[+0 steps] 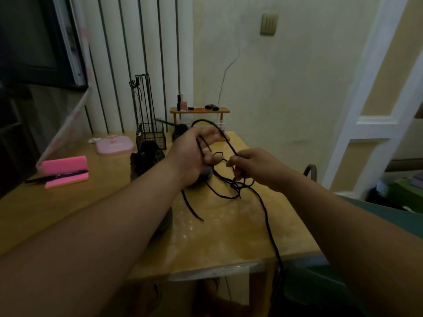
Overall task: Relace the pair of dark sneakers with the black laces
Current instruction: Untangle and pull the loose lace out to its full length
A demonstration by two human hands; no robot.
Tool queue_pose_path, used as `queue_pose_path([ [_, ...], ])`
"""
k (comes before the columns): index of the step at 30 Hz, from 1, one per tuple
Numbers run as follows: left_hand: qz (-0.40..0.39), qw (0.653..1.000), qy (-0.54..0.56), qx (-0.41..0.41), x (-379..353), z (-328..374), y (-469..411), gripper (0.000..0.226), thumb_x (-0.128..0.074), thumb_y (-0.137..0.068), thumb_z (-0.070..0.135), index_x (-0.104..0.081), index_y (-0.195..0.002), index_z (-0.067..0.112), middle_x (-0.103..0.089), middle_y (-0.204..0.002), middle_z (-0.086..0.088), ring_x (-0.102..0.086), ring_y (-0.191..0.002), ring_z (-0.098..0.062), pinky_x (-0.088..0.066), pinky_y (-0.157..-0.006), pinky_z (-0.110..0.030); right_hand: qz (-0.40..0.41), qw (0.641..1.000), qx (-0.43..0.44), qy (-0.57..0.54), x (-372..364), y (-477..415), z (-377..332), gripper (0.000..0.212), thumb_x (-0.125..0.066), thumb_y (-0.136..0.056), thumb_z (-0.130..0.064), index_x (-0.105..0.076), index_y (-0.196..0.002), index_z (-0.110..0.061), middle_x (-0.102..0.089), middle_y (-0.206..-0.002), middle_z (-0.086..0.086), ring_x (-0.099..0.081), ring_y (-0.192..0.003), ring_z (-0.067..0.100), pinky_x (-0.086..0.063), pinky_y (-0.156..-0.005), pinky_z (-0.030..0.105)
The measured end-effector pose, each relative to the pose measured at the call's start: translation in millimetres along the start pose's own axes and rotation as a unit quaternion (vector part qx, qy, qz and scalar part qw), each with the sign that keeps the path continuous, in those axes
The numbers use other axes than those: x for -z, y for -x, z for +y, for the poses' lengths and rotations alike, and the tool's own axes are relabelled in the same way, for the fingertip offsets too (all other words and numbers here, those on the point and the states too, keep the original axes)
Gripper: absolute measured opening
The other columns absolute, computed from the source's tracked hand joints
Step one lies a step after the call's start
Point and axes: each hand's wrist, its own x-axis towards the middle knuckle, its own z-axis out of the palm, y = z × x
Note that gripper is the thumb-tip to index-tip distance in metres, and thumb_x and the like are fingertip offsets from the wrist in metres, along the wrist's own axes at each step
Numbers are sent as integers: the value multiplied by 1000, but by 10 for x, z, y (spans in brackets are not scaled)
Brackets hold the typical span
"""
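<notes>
A: What is held by the left hand (pixel 196 154)?
B: The black laces (pixel 265 209) are gripped there. Strands are looped across its palm, and its fingers are curled round them.
A: And the right hand (pixel 254 165)?
B: A strand is pinched between its thumb and forefinger, with the other fingers curled in. The two hands are held close together, just apart, above the table (pixel 229 243).
A: Where is the rest of the lace found?
B: A tangle is hung below the right hand onto the table, and one long strand is trailed over the near table edge.
A: The sneakers?
B: One dark sneaker (pixel 146 159) is seen just left of the left hand. A second sneaker (pixel 204 176) is largely hidden beneath that hand and forearm.
A: Anything else?
B: A wire basket (pixel 151 136) is seen beyond the left hand, and a pink case (pixel 66 170) well to its left.
</notes>
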Motion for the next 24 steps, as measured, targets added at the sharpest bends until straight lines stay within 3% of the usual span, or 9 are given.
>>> queue_pose_path([
  [3, -37, 995, 96, -12, -118, 121, 41, 42, -33, -110, 35, -65, -115, 8, -66, -80, -4, -33, -48, -12, -41, -59, -27, -20, 999, 16, 22, -102, -20, -51, 27, -56, -108, -30, -76, -105, -12, -74, -88, 12, -71, -81, 20, -57, -80, 36],
  [6, 39, 987, 138, -76, -8, 366, -3, 32, -36, -109, 37, -58, -97, 17, -42, -63, 4, -27, -49, -12, -36, -49, -25, -24, 996, -25, 78, -85, -52, 104, 29, -54, -109, -30, -75, -109, -10, -77, -94, 9, -74, -91, 23, -58, -87, 38],
  [7, 67, 991, 70, -94, 57, 405, -18, 33, -37, -108, 37, -58, -93, 18, -40, -62, 5, -28, -48, -12, -38, -50, -27, -18, 995, -40, 88, -65, -52, 152, 31, -53, -109, -31, -76, -108, -11, -77, -95, 9, -73, -92, 24, -58, -89, 40],
  [9, 87, 973, -184, -105, 149, 343, -28, 34, -41, -109, 39, -62, -95, 16, -43, -62, 4, -38, -53, -14, -44, -57, -31, -8, 994, -46, 100, -51, -43, 154, 34, -50, -110, -34, -76, -106, -12, -75, -98, 8, -71, -91, 25, -57, -88, 42],
  [10, 68, 948, -296, -92, 170, 255, -28, 31, -45, -109, 41, -63, -100, 16, -47, -65, 2, -44, -59, -17, -45, -61, -34, -4, 994, -31, 104, -60, -47, 95, 35, -49, -110, -35, -75, -106, -12, -74, -98, 6, -69, -89, 24, -56, -86, 41],
  [12, -8, 916, -399, -49, 163, 41, -18, 26, -51, -108, 42, -64, -107, 20, -52, -73, -2, -50, -67, -20, -43, -63, -35, 1, 993, 17, 117, -98, -53, -112, 33, -47, -111, -34, -70, -109, -10, -68, -95, 3, -62, -84, 19, -51, -77, 38],
  [14, -60, 919, -389, -8, 121, -118, 0, 30, -50, -109, 44, -64, -104, 18, -51, -70, -2, -46, -59, -16, -38, -59, -34, 2, 989, 57, 138, -137, -74, -304, 27, -47, -110, -32, -60, -112, -9, -64, -94, 6, -57, -79, 20, -50, -72, 42],
  [20, -32, 952, -303, -26, 40, -156, -21, 40, -53, -107, 46, -57, -81, 15, -45, -61, 1, -37, -53, -15, -32, -55, -31, -14, 985, 80, 150, -184, -45, -402, 28, -56, -103, -17, -45, -126, -6, -61, -106, 9, -63, -93, 21, -57, -86, 48],
  [24, 25, 961, -266, -66, -13, -156, -8, 28, -55, -108, 27, -69, -86, 16, -43, -56, 1, -36, -50, -15, -29, -51, -30, -2, 991, 74, 111, -226, -8, -398, 34, -57, -102, -12, -35, -127, -5, -56, -90, 7, -56, -71, 15, -45, -58, 33],
])
